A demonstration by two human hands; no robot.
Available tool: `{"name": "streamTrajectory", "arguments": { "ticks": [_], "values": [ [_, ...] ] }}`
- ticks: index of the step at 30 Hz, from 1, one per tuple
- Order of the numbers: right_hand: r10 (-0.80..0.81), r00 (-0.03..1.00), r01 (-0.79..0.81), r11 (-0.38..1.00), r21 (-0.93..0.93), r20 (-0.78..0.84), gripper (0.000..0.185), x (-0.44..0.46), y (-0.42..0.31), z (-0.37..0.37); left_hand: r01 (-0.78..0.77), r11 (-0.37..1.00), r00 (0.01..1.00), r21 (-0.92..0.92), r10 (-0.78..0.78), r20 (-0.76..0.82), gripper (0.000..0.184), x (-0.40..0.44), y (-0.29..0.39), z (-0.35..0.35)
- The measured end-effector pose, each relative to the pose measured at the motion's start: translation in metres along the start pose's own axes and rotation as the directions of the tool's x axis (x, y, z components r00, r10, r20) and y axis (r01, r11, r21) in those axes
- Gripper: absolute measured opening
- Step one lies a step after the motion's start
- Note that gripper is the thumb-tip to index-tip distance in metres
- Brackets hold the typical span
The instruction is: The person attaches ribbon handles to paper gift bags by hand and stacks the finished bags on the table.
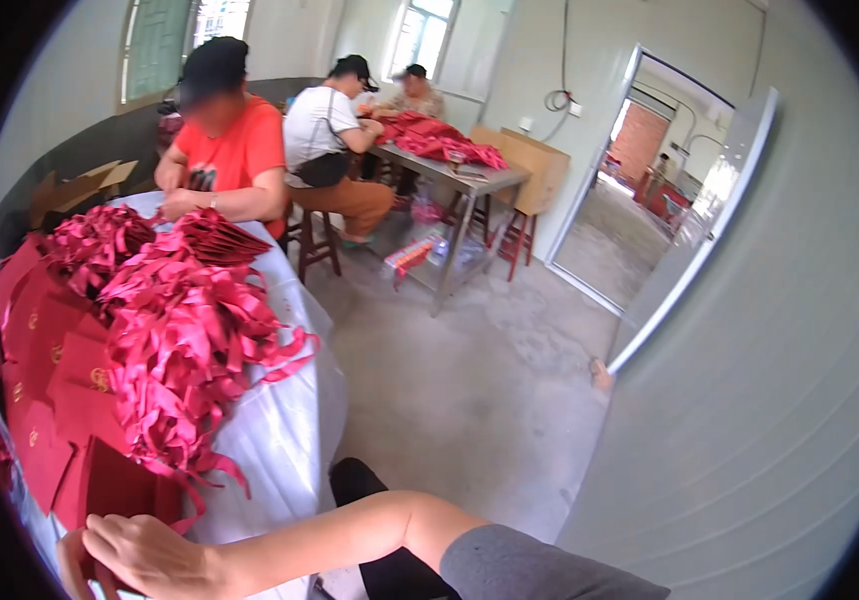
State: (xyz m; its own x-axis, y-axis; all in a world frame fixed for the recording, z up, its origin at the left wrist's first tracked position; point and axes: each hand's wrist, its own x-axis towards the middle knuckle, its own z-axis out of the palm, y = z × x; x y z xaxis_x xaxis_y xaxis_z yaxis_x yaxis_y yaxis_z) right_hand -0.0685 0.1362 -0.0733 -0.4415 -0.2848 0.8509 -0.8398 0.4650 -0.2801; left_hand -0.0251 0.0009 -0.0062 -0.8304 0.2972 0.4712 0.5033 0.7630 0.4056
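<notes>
Nearest the viewer, a grey sleeve (540, 567) leads to a bare arm laid leftward across the foreground, its right hand (145, 553) bent-fingered at the near edge of a dark red bag (125, 490); whether it grips cannot be told, and skin beside it may be the left hand (72, 568), state unclear. That bag lies just beyond the right hand, the nearer one, its long axis hard to judge with the near edge covered. Past it, red ribbons (190, 340) lie heaped beside more bags (35, 340) on a white-covered table (285, 440).
</notes>
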Motion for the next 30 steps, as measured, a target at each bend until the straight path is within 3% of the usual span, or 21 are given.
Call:
{"name": "streamTrajectory", "arguments": {
  "ticks": [2, 4, 6, 9, 12, 13, 14, 15, 17, 19, 22, 25, 26, 27, 28, 29, 30],
  "values": [
    [0.132, 0.977, -0.156, 0.978, 0.137, 0.17, 0.031, 0.002, -0.001, -0.007, 0.018, 0.999, 1.0, -0.029, -0.018, 0.024, 0.024, 0.001, 0.001, -0.001],
    [0.008, 0.988, -0.03, 0.99, -0.136, -0.157, 0.038, 0.008, -0.007, -0.007, -0.049, 0.997, 0.999, 0.057, 0.048, 0.019, 0.024, 0.002, 0.011, -0.007],
    [-0.102, 0.99, 0.08, 0.974, -0.21, -0.097, 0.042, 0.015, -0.007, -0.017, -0.041, 0.997, 0.999, 0.064, 0.041, -0.009, 0.026, -0.001, 0.01, -0.004],
    [0.104, 0.963, -0.082, 0.992, -0.096, 0.249, 0.039, 0.029, -0.004, -0.017, 0.003, 0.999, 0.999, 0.041, -0.001, -0.039, 0.029, -0.002, 0.015, -0.002],
    [0.037, 0.975, -0.027, 0.998, -0.049, 0.22, 0.035, 0.025, 0.022, 0.03, -0.084, 0.987, 0.996, 0.138, 0.088, -0.023, 0.029, -0.003, 0.009, -0.003],
    [0.126, 0.816, -0.196, 0.979, 0.064, 0.564, 0.028, 0.054, 0.003, -0.031, -0.097, 0.987, 0.995, 0.126, 0.1, -0.019, 0.029, -0.003, 0.009, -0.003],
    [0.071, 0.793, -0.098, 0.995, 0.012, 0.605, 0.017, 0.063, 0.01, -0.025, -0.119, 0.993, 0.992, 0.015, 0.12, -0.036, 0.032, -0.004, 0.005, 0.0],
    [0.05, 0.78, -0.101, 0.994, 0.046, 0.623, 0.014, 0.071, 0.009, -0.033, -0.053, 0.998, 0.996, 0.037, 0.055, -0.063, 0.032, -0.005, 0.011, -0.001],
    [0.032, 0.641, -0.116, 0.992, 0.056, 0.767, 0.014, 0.083, 0.007, -0.05, 0.07, 0.995, 0.997, -0.065, -0.071, -0.028, 0.026, -0.006, 0.027, -0.004],
    [0.011, 0.505, -0.175, 0.98, 0.091, 0.863, 0.016, 0.091, 0.005, -0.058, 0.039, 0.998, 0.999, 0.053, -0.039, -0.01, 0.027, -0.01, 0.024, -0.006],
    [0.03, 0.476, -0.242, 0.965, 0.098, 0.879, 0.026, 0.097, 0.006, -0.064, 0.064, 0.998, 0.998, 0.008, -0.064, 0.003, 0.033, -0.011, 0.025, -0.005],
    [0.033, 0.497, -0.315, 0.938, 0.144, 0.867, 0.021, 0.101, 0.013, -0.066, -0.014, 0.999, 0.988, -0.031, 0.009, -0.155, 0.033, -0.013, 0.019, 0.006],
    [0.011, 0.517, -0.286, 0.945, 0.161, 0.856, 0.02, 0.098, 0.015, -0.063, -0.167, 0.986, 0.924, 0.02, 0.163, -0.345, 0.067, -0.025, -0.008, 0.027],
    [0.004, 0.52, -0.3, 0.937, 0.178, 0.854, 0.021, 0.098, 0.016, -0.062, -0.188, 0.981, 0.947, 0.054, 0.196, -0.255, 0.084, -0.025, -0.013, 0.023],
    [-0.006, 0.52, -0.31, 0.931, 0.195, 0.854, 0.021, 0.098, 0.019, -0.06, -0.141, 0.988, 0.973, -0.069, 0.125, -0.194, 0.086, -0.022, -0.013, 0.02],
    [-0.012, 0.514, -0.379, 0.894, 0.239, 0.858, 0.022, 0.098, 0.025, -0.058, -0.09, 0.992, 0.953, -0.086, 0.061, -0.296, 0.07, -0.023, -0.003, 0.025],
    [0.036, 0.45, -0.484, 0.849, 0.21, 0.892, 0.021, 0.099, 0.028, -0.06, -0.04, 0.992, 0.98, -0.119, 0.016, -0.197, 0.058, -0.017, 0.01, 0.015]
  ]
}}
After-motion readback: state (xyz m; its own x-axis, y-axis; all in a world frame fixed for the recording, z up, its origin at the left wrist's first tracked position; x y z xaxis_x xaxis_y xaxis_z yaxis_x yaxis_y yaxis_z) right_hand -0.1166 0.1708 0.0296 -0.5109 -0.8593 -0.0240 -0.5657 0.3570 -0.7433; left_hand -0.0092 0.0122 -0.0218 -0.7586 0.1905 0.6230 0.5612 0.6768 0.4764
